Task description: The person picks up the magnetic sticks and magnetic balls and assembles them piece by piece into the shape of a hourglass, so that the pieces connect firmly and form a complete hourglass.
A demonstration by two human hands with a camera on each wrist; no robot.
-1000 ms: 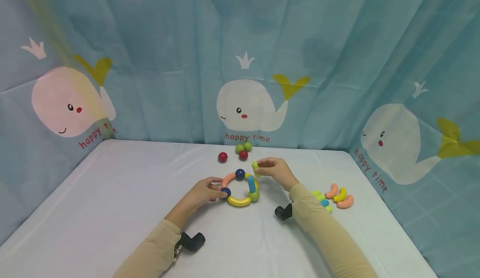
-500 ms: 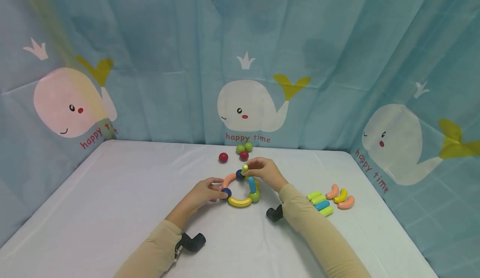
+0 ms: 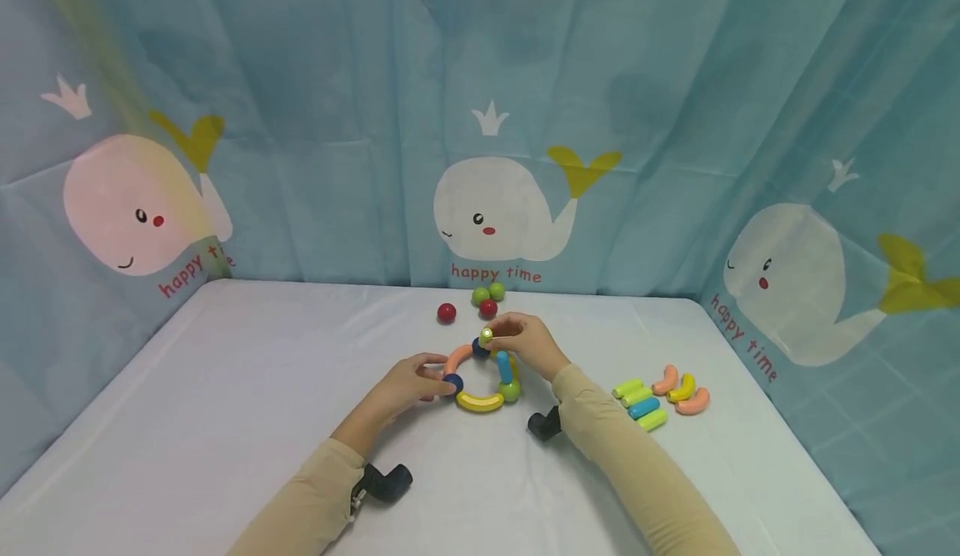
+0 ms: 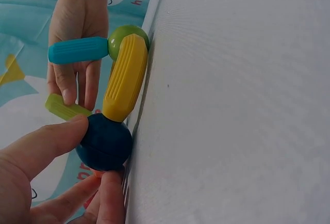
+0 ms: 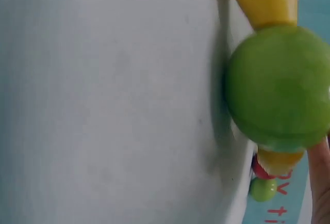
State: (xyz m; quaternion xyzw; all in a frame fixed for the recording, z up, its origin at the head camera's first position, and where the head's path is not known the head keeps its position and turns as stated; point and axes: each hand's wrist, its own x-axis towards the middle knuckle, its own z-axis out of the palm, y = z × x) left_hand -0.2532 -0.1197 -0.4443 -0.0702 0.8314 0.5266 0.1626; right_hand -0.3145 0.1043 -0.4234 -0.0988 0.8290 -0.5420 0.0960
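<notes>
A ring of curved rods and balls lies on the white table (image 3: 225, 423). My left hand (image 3: 405, 383) pinches its left dark blue ball (image 4: 105, 144) between thumb and fingers. From there a salmon curved rod (image 3: 457, 359) runs to the far dark blue ball (image 3: 477, 349), and a yellow curved rod (image 3: 480, 403) runs to the green ball (image 3: 510, 391). A blue straight rod (image 4: 77, 50) stands up from the green ball. My right hand (image 3: 528, 342) pinches a light green straight rod (image 3: 486, 338), upright at the far blue ball. Its lower end is hard to see.
Red balls (image 3: 447, 313) and green balls (image 3: 497, 291) sit behind the ring. To the right lie light green straight rods (image 3: 636, 396), a blue rod (image 3: 644, 408), and salmon and yellow curved rods (image 3: 682, 388). A whale-print curtain (image 3: 330, 206) hangs behind the table.
My right hand has carried the light green rod leftward from beside the ring to the far blue ball, and turned it upright. The left hand has stayed on its ball.
</notes>
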